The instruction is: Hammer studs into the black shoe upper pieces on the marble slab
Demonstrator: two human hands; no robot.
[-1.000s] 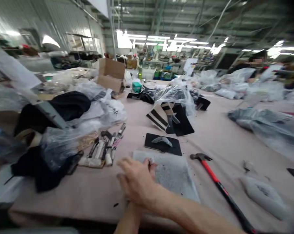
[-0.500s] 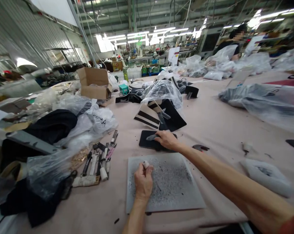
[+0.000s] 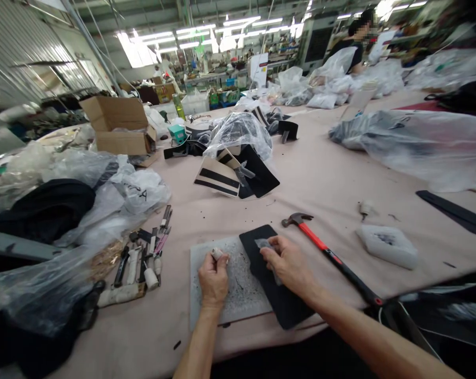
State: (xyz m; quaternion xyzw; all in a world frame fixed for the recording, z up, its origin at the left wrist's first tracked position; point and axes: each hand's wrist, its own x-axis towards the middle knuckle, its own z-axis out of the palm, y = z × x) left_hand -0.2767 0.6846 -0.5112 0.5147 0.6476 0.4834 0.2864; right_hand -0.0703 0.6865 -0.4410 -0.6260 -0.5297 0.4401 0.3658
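Note:
My left hand (image 3: 214, 281) is closed round a short tool with a white-wrapped top (image 3: 217, 253); its lower end is hidden in the fingers. It is over the left part of a grey board (image 3: 238, 302) strewn with dark specks. My right hand (image 3: 291, 266) pinches a flat black panel (image 3: 287, 302) together with a see-through plastic piece (image 3: 264, 243) on its face. The panel lies slanted across the board's right side. To the right of that hand rests a claw hammer (image 3: 320, 245) with a red and black handle.
Several hand tools (image 3: 143, 263) lie left of the board. Beyond are black and beige panels (image 3: 218, 176) under plastic, and a cardboard box (image 3: 121, 129). A small white-wrapped tool (image 3: 365, 209), a plastic bag (image 3: 387, 246) and a dark strip (image 3: 454, 213) lie right. A person (image 3: 350, 47) is far off.
My right hand has drawn the black panel back from beyond the board onto its right side, uncovering the whole hammer. My left hand still holds the white-wrapped tool. The view has shifted right.

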